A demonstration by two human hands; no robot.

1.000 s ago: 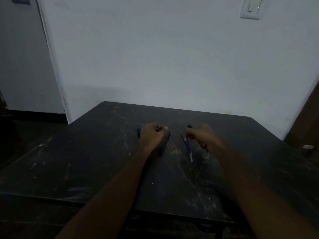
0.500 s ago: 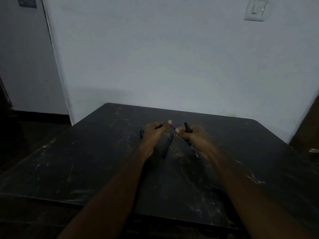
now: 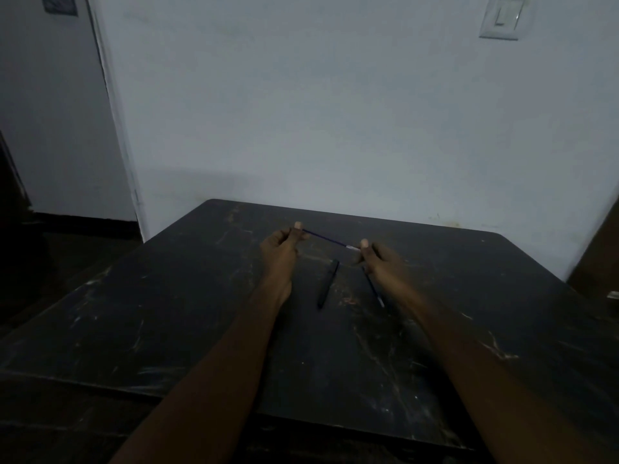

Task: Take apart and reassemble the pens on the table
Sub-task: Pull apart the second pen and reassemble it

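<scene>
A thin blue ink refill (image 3: 326, 238) stretches between my two hands, a little above the dark table (image 3: 167, 313). My left hand (image 3: 281, 244) pinches its far-left end, and my right hand (image 3: 378, 259) pinches its pale tip end. What else either fist holds is hidden. A dark pen barrel (image 3: 327, 284) lies on the table between my wrists. A second thin refill (image 3: 374, 289) lies just right of it, partly under my right hand.
The scratched black table stands against a white wall (image 3: 335, 112). A light switch (image 3: 501, 16) is on the wall at upper right. A doorway corner (image 3: 114, 128) and dark floor lie to the left. Something brown stands at the far right edge (image 3: 599, 256).
My hands rose off the table and came together, then drew apart, and the blue refill now shows stretched between them. The view tilted up slightly.
</scene>
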